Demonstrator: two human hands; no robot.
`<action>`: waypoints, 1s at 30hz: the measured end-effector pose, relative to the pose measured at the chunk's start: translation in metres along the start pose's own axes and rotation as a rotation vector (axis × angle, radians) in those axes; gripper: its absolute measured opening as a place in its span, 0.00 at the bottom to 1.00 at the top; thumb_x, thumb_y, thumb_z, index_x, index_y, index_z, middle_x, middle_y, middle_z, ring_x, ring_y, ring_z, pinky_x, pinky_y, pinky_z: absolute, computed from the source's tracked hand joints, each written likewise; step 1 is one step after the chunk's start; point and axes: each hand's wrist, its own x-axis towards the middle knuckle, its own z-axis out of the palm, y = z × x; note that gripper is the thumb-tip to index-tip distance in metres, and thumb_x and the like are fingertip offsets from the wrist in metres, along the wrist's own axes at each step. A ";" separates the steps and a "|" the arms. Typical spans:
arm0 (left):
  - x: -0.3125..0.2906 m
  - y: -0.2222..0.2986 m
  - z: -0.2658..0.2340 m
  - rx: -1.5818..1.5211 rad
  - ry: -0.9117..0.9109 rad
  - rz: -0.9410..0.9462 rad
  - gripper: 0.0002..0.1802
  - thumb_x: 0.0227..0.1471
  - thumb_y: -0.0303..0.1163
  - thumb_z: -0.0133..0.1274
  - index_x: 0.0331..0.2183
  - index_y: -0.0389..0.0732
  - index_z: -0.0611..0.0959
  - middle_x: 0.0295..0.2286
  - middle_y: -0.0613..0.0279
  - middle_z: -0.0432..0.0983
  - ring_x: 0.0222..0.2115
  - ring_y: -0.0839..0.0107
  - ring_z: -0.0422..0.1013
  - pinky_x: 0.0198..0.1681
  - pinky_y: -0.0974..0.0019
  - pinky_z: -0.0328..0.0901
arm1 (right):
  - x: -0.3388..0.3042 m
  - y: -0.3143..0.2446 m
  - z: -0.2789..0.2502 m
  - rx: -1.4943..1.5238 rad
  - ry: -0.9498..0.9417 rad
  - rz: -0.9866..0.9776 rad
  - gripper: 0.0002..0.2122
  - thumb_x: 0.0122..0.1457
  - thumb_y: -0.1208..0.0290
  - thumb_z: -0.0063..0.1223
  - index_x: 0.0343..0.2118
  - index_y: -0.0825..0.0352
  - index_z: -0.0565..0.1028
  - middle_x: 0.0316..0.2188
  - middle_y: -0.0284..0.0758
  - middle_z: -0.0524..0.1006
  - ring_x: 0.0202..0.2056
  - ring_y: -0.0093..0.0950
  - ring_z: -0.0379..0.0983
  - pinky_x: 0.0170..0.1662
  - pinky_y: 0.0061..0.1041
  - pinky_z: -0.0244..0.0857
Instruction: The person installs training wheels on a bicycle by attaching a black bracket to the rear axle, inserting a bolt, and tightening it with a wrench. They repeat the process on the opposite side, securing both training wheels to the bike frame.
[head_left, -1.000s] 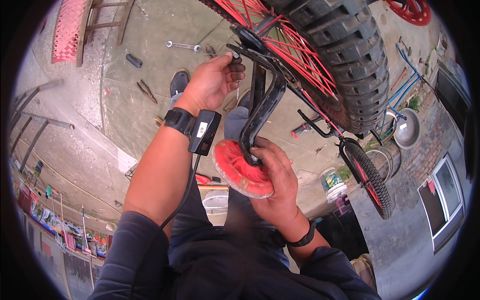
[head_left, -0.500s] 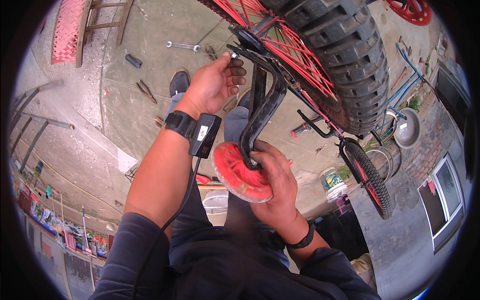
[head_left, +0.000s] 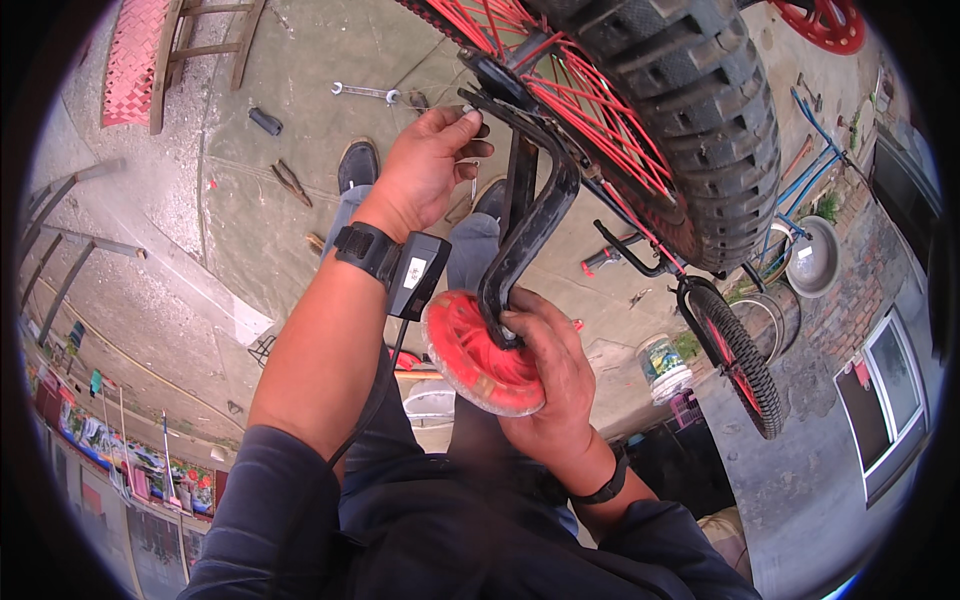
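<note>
A bicycle with thick black tyres (head_left: 715, 130) and red spokes fills the upper right. A bent black bracket (head_left: 540, 205) runs from beside its axle down to a small red training wheel (head_left: 480, 355) with a clear rim. My right hand (head_left: 555, 375) is closed around the training wheel's right side, thumb by the bolt at the bracket's lower end. At the bracket's upper end, my left hand (head_left: 432, 160) has thumb and forefinger pinched together; what lies between them is mostly hidden. The other left fingers are loosely curled, with darkened tips.
On the green ground sheet lie a wrench (head_left: 365, 92), pliers (head_left: 291, 184) and a short black cylinder (head_left: 266, 122). A wooden-framed seat (head_left: 180, 60) stands at upper left. To the right are a bucket (head_left: 665, 370), a grey basin (head_left: 815, 257) and a blue frame (head_left: 815, 185).
My left thumb has shifted over the small shiny metal piece that showed at its tip. My right hand and the training wheel have moved slightly downward.
</note>
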 end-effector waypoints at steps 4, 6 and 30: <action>0.000 0.003 -0.003 -0.110 -0.049 -0.164 0.12 0.64 0.43 0.48 0.37 0.46 0.79 0.31 0.69 0.78 0.30 0.77 0.72 0.30 0.73 0.62 | 0.000 -0.002 0.002 0.009 0.010 0.009 0.26 0.45 0.77 0.66 0.49 0.71 0.71 0.50 0.53 0.73 0.47 0.49 0.75 0.44 0.35 0.72; 0.000 0.002 -0.002 -0.106 -0.068 -0.081 0.12 0.65 0.43 0.48 0.37 0.45 0.79 0.30 0.69 0.78 0.30 0.77 0.72 0.30 0.73 0.61 | 0.000 -0.002 0.003 0.013 0.010 0.012 0.26 0.45 0.77 0.66 0.49 0.71 0.71 0.50 0.53 0.73 0.47 0.49 0.75 0.44 0.35 0.72; 0.001 0.003 -0.001 0.001 0.027 -0.028 0.16 0.66 0.45 0.45 0.40 0.44 0.79 0.30 0.68 0.78 0.30 0.75 0.72 0.31 0.72 0.62 | 0.003 -0.009 0.005 -0.009 0.022 0.023 0.25 0.46 0.75 0.67 0.48 0.72 0.72 0.50 0.53 0.73 0.46 0.48 0.76 0.43 0.33 0.73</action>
